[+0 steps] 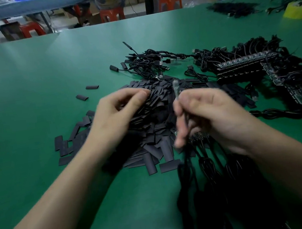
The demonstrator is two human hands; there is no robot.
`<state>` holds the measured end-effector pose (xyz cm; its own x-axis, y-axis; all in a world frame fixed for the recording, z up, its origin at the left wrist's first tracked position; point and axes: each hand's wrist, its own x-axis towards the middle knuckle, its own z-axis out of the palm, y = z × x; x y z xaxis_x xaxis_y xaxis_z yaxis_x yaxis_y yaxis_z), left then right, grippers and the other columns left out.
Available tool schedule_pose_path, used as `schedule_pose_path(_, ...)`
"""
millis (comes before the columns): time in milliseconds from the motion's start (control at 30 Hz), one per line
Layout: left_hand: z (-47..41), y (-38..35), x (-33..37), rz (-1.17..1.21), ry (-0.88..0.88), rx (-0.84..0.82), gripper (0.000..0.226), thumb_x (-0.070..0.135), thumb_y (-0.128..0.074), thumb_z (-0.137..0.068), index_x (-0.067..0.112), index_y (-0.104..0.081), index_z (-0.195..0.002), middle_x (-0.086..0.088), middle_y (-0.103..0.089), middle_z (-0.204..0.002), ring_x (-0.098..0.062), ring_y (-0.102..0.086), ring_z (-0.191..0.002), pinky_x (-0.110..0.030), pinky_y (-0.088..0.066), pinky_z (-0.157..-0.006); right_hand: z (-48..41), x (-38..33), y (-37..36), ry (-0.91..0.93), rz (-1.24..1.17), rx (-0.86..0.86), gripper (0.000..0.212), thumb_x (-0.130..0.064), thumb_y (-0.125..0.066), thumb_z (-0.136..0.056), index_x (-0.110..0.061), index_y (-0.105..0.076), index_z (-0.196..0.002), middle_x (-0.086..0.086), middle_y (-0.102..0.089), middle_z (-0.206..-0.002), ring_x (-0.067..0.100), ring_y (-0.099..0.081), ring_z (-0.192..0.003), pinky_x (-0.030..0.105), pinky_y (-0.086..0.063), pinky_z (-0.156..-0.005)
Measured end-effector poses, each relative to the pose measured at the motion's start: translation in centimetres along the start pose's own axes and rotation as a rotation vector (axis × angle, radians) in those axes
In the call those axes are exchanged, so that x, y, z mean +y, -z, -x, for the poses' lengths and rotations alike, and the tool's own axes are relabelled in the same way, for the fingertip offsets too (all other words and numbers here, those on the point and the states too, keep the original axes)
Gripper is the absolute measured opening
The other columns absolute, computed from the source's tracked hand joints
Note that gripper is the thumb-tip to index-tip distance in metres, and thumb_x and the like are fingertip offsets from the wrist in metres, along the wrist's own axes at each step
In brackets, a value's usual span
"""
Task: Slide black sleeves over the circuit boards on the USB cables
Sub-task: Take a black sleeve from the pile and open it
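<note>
Head view, the only one. A green table [27, 76] carries a heap of flat black sleeves [152, 114] at centre, with a few strays [82, 97] lying apart to its left. The left hand [115, 111] rests over the left slope of the heap, fingers curled, with thumb and forefinger drawn close together at the heap's upper edge. Motion blur prevents telling whether a sleeve is pinched between them. The right hand [203, 111] is over the right side of the heap, just beside the left hand but not touching it. Its fingers are wrapped round a cable [182, 122] that stands roughly upright. The cable's pale end [175, 85] projects above the fist and is too blurred to identify. The end stands above the sleeves, to the right of the left fingertips, and no sleeve is seen on it. Below the right hand a bundle [210, 173] of black cables hangs down toward the near edge. Beyond the heap lies a tangle of cables with USB plugs [146, 63], some with black sleeved sections. To the right, strips of circuit boards [244, 63] with cables attached lie in rows. A yellow tape roll [297, 9] sits at the far right corner. Red stools [111, 13] stand beyond the table.
</note>
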<state>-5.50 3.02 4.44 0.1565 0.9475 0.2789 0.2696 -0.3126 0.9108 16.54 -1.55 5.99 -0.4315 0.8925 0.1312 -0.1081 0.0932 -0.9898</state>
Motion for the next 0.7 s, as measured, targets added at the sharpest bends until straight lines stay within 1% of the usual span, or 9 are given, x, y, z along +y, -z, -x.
schedule_pose_path(67,-3.1,2.3,-1.9,-0.356,-0.021,0.127,0.015,0.030,-0.070,-0.096,0.027,-0.078,-0.109,0.009,-0.077,-0.100,-0.009,-0.068,-0.094,-0.027,-0.054,-0.087,0.1,-1.6,0.8,0.002,-0.197,0.018,0.024,-0.038,-0.053,-0.096,-0.024,-0.065,-0.080,-0.003,-0.058,-0.056,0.012,-0.061,-0.043,0.022,-0.048,-0.044)
schedule_pose_path(133,-6.2,4.8,-4.3,-0.618,0.033,0.215,0.023,0.021,-0.064,-0.099,0.022,-0.075,-0.119,-0.001,-0.075,-0.112,-0.017,-0.066,-0.104,-0.033,-0.051,-0.095,0.3,-3.8,2.5,0.020,-0.342,0.002,0.023,-0.039,-0.051,-0.100,-0.022,-0.059,-0.085,-0.009,-0.049,-0.050,0.001,-0.048,-0.033,0.015,-0.043,-0.036)
schedule_pose_path(200,-8.6,6.8,-6.9,-0.794,0.124,0.226,0.033,0.011,-0.059,-0.099,0.014,-0.069,-0.131,-0.011,-0.070,-0.129,-0.028,-0.063,-0.121,-0.037,-0.046,-0.105,0.5,-6.5,4.7,0.014,-0.349,-0.038,0.025,-0.040,-0.048,-0.105,-0.023,-0.053,-0.087,-0.013,-0.047,-0.047,-0.004,-0.041,-0.029,0.010,-0.036,-0.030)
schedule_pose_path(267,-10.2,8.2,-9.2,-0.911,0.189,0.163,0.045,0.000,-0.053,-0.096,0.007,-0.062,-0.139,-0.015,-0.060,-0.144,-0.033,-0.054,-0.134,-0.040,-0.041,-0.111,0.8,-8.6,6.2,-0.035,-0.211,-0.062,0.028,-0.046,-0.057,-0.101,-0.022,-0.055,-0.086,-0.014,-0.045,-0.045,-0.002,-0.036,-0.025,0.008,-0.034,-0.029)
schedule_pose_path(367,-11.4,8.6,-10.2,-1.051,0.221,0.061,0.056,-0.002,-0.049,-0.094,0.012,-0.054,-0.148,-0.009,-0.046,-0.158,-0.034,-0.046,-0.143,-0.044,-0.040,-0.115,1.0,-8.8,6.4,-0.115,0.218,0.001,0.037,-0.054,-0.070,-0.085,-0.017,-0.066,-0.081,-0.007,-0.040,-0.043,0.006,-0.028,-0.023,0.009,-0.034,-0.039)
schedule_pose_path(433,-12.1,8.5,-10.0,-1.077,0.194,0.070,0.050,0.001,-0.051,-0.096,0.016,-0.061,-0.143,-0.014,-0.055,-0.150,-0.039,-0.054,-0.134,-0.047,-0.048,-0.107,0.6,-7.1,5.1,-0.159,0.535,0.051,0.043,-0.059,-0.066,-0.082,-0.016,-0.070,-0.081,-0.006,-0.043,-0.044,0.008,-0.030,-0.030,0.011,-0.027,-0.041)
schedule_pose_path(533,-12.2,8.7,-9.8,-1.156,0.064,0.119,0.029,0.011,-0.059,-0.099,0.017,-0.077,-0.121,-0.022,-0.068,-0.119,-0.045,-0.063,-0.108,-0.045,-0.053,-0.083,-0.3,-4.0,3.1,-0.138,0.859,0.051,0.041,-0.062,-0.056,-0.085,-0.024,-0.073,-0.081,-0.008,-0.047,-0.047,0.008,-0.035,-0.041,0.023,-0.027,-0.041)
schedule_pose_path(600,-11.9,8.8,-9.8,-1.194,0.017,0.107,0.023,0.016,-0.062,-0.099,0.020,-0.079,-0.114,-0.017,-0.066,-0.110,-0.043,-0.062,-0.101,-0.041,-0.049,-0.075,-0.6,-2.4,2.1,-0.121,0.909,0.090,0.040,-0.057,-0.053,-0.089,-0.024,-0.072,-0.076,-0.010,-0.043,-0.047,0.005,-0.033,-0.042,0.017,-0.026,-0.042)
schedule_pose_path(700,-11.3,8.9,-9.7,-1.272,-0.024,0.046,0.020,0.019,-0.065,-0.098,0.018,-0.078,-0.113,-0.017,-0.067,-0.110,-0.041,-0.063,-0.102,-0.042,-0.050,-0.075,-0.7,-0.3,1.3,-0.070,0.894,0.158,0.037,-0.048,-0.054,-0.097,-0.024,-0.069,-0.073,-0.011,-0.042,-0.051,0.004,-0.038,-0.045,0.016,-0.032,-0.048)
